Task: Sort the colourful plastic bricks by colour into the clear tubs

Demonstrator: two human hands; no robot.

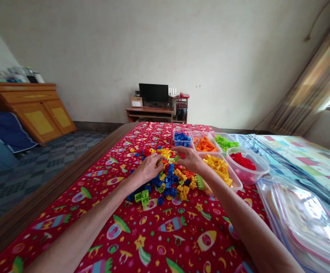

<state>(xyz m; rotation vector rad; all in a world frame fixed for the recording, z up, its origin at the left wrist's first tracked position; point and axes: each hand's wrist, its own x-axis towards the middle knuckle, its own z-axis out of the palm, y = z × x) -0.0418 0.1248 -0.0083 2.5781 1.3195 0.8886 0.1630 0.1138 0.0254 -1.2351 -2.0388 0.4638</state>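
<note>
A mixed pile of toy building bricks (167,182) in blue, yellow, green, orange and red lies on a red patterned cloth (165,242). At the back of the pile, my left hand (149,167) has its fingers curled, with an orange brick (165,161) at the thumb and fingertips. To its right, my right hand (190,159) reaches over the pile, its thumb and forefinger apart. Near its fingertips is a light green brick (176,158); I see no firm grip on it. Bricks under both palms are hidden.
Clear tubs hold sorted bricks: blue (182,138), orange (204,144), green (225,141), yellow (218,167) and red (242,161). Stacked clear lids (304,216) lie at right. Beyond the table stand a desk with a monitor (154,93) and a wooden cabinet (36,110).
</note>
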